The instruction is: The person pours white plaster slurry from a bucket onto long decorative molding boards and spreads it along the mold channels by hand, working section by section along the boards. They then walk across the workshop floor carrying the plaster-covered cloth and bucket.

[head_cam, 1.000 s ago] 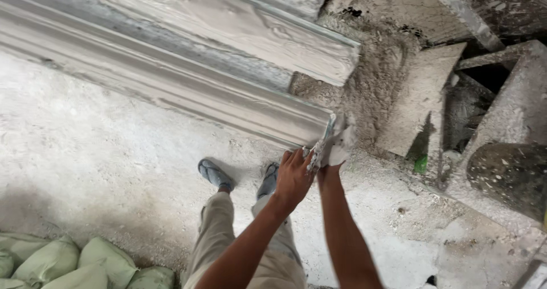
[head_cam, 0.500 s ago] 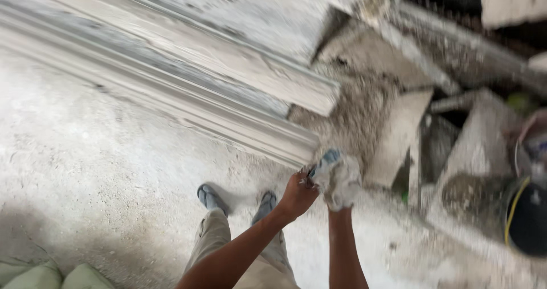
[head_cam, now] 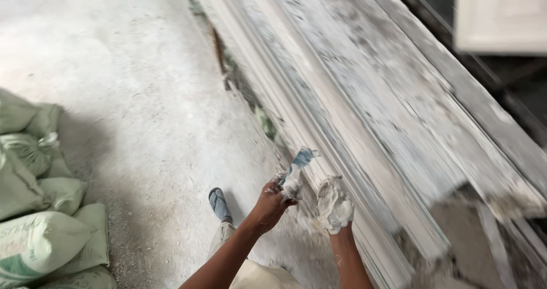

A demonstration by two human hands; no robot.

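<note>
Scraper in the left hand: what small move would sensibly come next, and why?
Probably bring the scraper across to the right hand and lift off some plaster. The left hand holds the blade raised and free of the long moulding, while the right hand is caked with white plaster.

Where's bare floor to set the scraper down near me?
Bare concrete floor lies between the green sacks and the long moulding, ahead of the sandalled foot. It is crowded at lower right, where broken slabs pile up. The left hand holds the scraper.
</note>
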